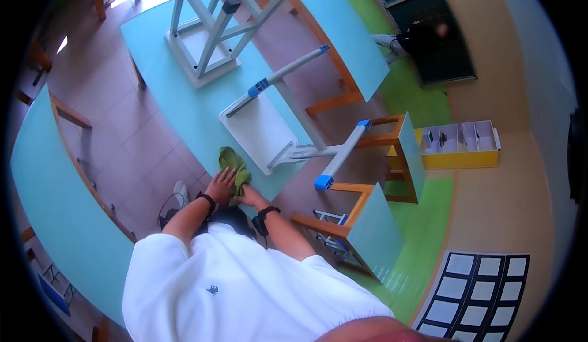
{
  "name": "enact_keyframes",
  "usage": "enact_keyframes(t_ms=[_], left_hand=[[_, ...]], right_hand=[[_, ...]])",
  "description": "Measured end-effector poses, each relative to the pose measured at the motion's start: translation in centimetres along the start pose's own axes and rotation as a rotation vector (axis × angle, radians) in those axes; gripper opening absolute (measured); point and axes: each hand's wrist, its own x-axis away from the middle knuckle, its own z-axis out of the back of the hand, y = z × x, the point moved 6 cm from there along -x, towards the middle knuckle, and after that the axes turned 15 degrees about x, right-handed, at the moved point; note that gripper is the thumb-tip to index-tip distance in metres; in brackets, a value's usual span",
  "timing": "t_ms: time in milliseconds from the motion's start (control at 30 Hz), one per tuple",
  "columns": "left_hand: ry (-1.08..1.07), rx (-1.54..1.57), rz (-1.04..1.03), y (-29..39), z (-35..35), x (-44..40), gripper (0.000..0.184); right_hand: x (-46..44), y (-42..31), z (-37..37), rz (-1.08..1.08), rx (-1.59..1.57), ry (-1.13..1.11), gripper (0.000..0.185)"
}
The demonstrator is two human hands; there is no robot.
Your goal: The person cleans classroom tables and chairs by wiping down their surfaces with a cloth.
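Observation:
A crumpled green cloth (236, 169) lies at the near end of a light blue table (177, 91). My left hand (220, 186) is on the cloth's left side, its fingers bent over the fabric. From the right, my right hand (250, 196) grips the cloth's lower edge, with the fingertips partly hidden. Dark bands circle both wrists. Just beyond the cloth, a white-seated stool (257, 127) with blue-capped grey legs lies turned over on the table. Farther along, another upturned stool (205, 42) rests on the same tabletop.
Another blue table (61, 201) stands to the left, and one (343, 30) stands at the upper right. Wooden-framed tables (373, 238) are on the right. A yellow box with compartments (462, 146) is by the wall. A person (416, 41) stands near the dark board.

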Motion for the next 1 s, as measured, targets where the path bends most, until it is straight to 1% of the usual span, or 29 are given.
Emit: enact_keyframes(t_ms=[67, 100, 133, 200, 233, 267, 300, 333, 367, 400, 433, 467, 500, 533, 600, 667, 700, 733, 800, 833, 867, 900, 933, 1000], left_hand=[[-0.032, 0.012, -0.085, -0.9, 1.3, 0.1, 0.085], [-0.054, -0.056, -0.047, -0.6, 2.8, 0.4, 0.087], [-0.055, -0.053, -0.037, -0.6, 3.7, 0.4, 0.087], [0.020, -0.019, 0.002, -1.5, 5.2, 0.3, 0.088], [0.081, -0.052, 0.019, -2.5, 4.9, -0.4, 0.091], [0.078, -0.053, 0.017, -3.2, 5.4, -0.7, 0.091], [0.128, -0.038, 0.088, -4.2, 6.4, -1.1, 0.091], [0.180, -0.022, 0.160, -5.1, 7.5, -1.6, 0.091], [0.184, -0.024, 0.160, -5.6, 8.6, -2.1, 0.091], [0.202, -0.046, 0.281, -6.9, 9.9, -2.5, 0.089], [0.220, -0.068, 0.406, -8.1, 11.2, -2.5, 0.088], [0.220, -0.071, 0.409, -8.8, 11.7, -2.9, 0.088], [0.265, -0.049, 0.501, -9.8, 12.4, -3.1, 0.088], [0.313, -0.025, 0.592, -10.5, 12.9, -3.0, 0.087], [0.292, 0.026, 0.599, -10.3, 12.3, -3.4, 0.087], [0.246, -0.033, 0.597, -9.2, 10.1, -3.2, 0.086], [0.069, -0.034, 0.606, -5.7, 11.6, -1.7, 0.084], [0.078, -0.034, 0.609, -5.1, 10.4, -1.3, 0.084], [0.108, -0.065, 0.650, -4.4, 6.4, -2.0, 0.077], [0.109, -0.067, 0.645, -4.1, 4.5, -2.8, 0.077], [0.097, -0.120, 0.711, -4.2, 2.7, -3.6, 0.073], [0.088, -0.176, 0.779, -4.5, 2.4, -4.0, 0.070], [0.091, -0.180, 0.780, -4.8, 1.9, -4.3, 0.070], [0.166, -0.181, 0.747, -4.2, 2.1, -4.4, 0.067]], right_hand=[[0.1, -0.2, 0.3, -0.079, 0.008, -0.022, 0.062], [0.0, -0.4, 0.4, -0.072, 0.009, -0.029, 0.062], [-0.1, -0.3, 0.4, -0.099, 0.041, -0.053, 0.061], [-0.4, -0.7, 0.2, -0.124, 0.069, -0.082, 0.059], [-0.5, -0.7, 0.2, -0.150, 0.086, -0.102, 0.059], [-0.5, -0.7, 0.1, -0.177, 0.103, -0.119, 0.060], [-1.0, -0.4, -0.5, -0.166, 0.151, -0.155, 0.065], [-1.1, -0.1, -0.9, -0.167, 0.150, -0.153, 0.065], [-1.0, 0.0, -0.9, -0.206, 0.204, -0.168, 0.069], [-1.2, 0.2, -0.9, -0.243, 0.260, -0.181, 0.073], [-1.4, 0.5, -0.6, -0.235, 0.263, -0.178, 0.073], [-1.4, 1.0, -0.8, -0.202, 0.287, -0.209, 0.076], [-1.5, 1.1, -1.2, -0.171, 0.308, -0.237, 0.080], [-1.7, 1.3, -1.4, -0.170, 0.308, -0.234, 0.080], [-1.8, 1.1, -1.0, -0.198, 0.297, -0.262, 0.079], [-1.2, 0.5, -0.4, -0.188, 0.297, -0.281, 0.078], [-1.2, 0.1, -0.1, -0.174, 0.299, -0.297, 0.076], [-1.8, 0.0, 0.0, -0.169, 0.305, -0.293, 0.076], [-2.0, 0.4, -1.1, -0.126, 0.371, -0.372, 0.071], [-1.6, 0.4, -1.2, -0.129, 0.369, -0.368, 0.071], [-1.4, 0.2, -1.1, -0.130, 0.375, -0.327, 0.068], [-1.6, -0.2, -0.7, -0.128, 0.382, -0.283, 0.066], [-1.7, -0.5, -0.6, -0.124, 0.381, -0.280, 0.066], [-1.3, -0.7, -0.6, -0.093, 0.442, -0.266, 0.067]])
